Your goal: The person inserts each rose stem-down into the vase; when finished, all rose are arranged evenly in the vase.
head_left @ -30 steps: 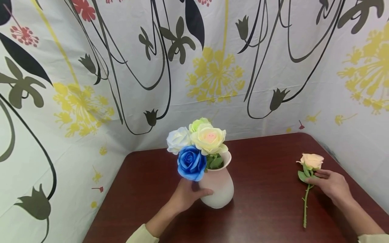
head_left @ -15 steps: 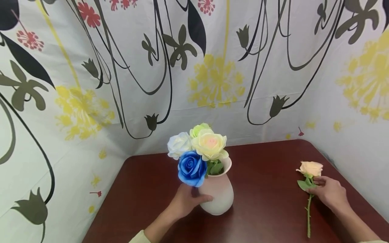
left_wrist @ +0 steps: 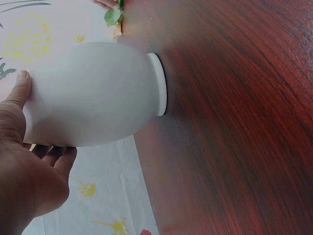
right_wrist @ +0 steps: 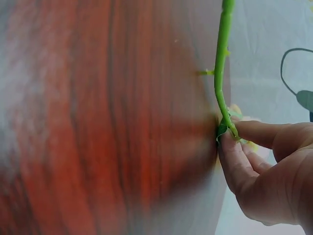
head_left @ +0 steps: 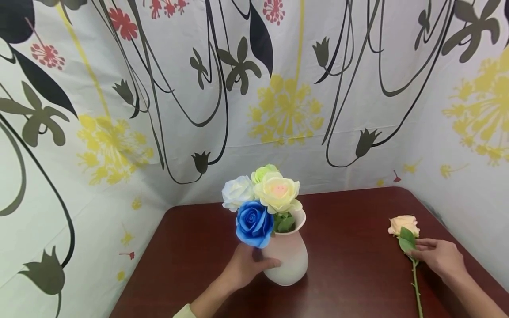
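Backdrop: a printed cloth (head_left: 286,101) with black stems and yellow blooms filled the upper frame behind everything.
Bench: the dark red bench (head_left: 350,265) took up the lower middle and lower right of the head view.
Vase: the pale pink vase (head_left: 289,258) stood upright at lower centre, and the left-wrist view showed its foot flat on the wood.
Bouquet: a blue rose (head_left: 253,223), a white rose (head_left: 237,192), a cream rose (head_left: 278,193) and a green rose (head_left: 264,172) crowded the vase mouth, leaving what looked like only a small gap at the rim's right side.
Left hand: the left hand (head_left: 242,267) cupped the vase's belly from the left, its grip curled round the wall with the thumb in front; a firm brace, I'd judge, that should stop the vase tipping.
Peach rose: the peach rose (head_left: 403,225) lay flat at lower right, well apart from the vase, bloom toward the wall and stem running down out of frame.
Right hand: the right hand (head_left: 437,258) had a narrow grip, thumb and fingertips (right_wrist: 230,147) pinching the stem just below the leaf.
Doing it well: such a high pinch likely leaves the long stem free to swing; lifting slowly, tail low, seemed wise, as did minding the small thorn (right_wrist: 205,72).
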`<state>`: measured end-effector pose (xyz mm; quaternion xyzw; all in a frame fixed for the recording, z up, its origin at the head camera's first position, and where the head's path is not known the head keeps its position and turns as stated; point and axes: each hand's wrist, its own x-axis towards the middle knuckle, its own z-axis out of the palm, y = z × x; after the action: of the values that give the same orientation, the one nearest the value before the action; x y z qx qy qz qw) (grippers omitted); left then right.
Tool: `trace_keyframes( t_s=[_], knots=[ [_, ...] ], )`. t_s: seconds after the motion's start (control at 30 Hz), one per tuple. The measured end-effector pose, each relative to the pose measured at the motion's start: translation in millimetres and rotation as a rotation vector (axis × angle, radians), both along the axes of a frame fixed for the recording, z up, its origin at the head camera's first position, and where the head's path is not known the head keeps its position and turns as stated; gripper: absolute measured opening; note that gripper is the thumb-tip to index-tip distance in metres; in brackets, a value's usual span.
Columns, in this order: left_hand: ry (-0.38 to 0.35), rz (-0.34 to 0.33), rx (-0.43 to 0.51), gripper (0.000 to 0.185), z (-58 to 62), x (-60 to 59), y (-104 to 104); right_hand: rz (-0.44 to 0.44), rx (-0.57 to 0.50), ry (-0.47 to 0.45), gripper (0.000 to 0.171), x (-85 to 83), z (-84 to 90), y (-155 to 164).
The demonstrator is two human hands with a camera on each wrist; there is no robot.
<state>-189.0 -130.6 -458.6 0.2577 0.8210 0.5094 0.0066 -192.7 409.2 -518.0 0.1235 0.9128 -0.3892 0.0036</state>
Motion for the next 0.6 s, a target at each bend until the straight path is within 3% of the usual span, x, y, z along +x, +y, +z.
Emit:
trace_keyframes(
  t_s=[0.33,0.6],
  knots=[
    [0.023,0.008,-0.009,0.084,0.2,-0.6,1,-0.036,-0.112,-0.037,0.081,-2.4,9.2,7],
    [0.021,0.004,-0.005,0.086,0.7,-0.3,1,-0.025,-0.184,0.005,0.084,-1.6,27.6,1]
  ],
)
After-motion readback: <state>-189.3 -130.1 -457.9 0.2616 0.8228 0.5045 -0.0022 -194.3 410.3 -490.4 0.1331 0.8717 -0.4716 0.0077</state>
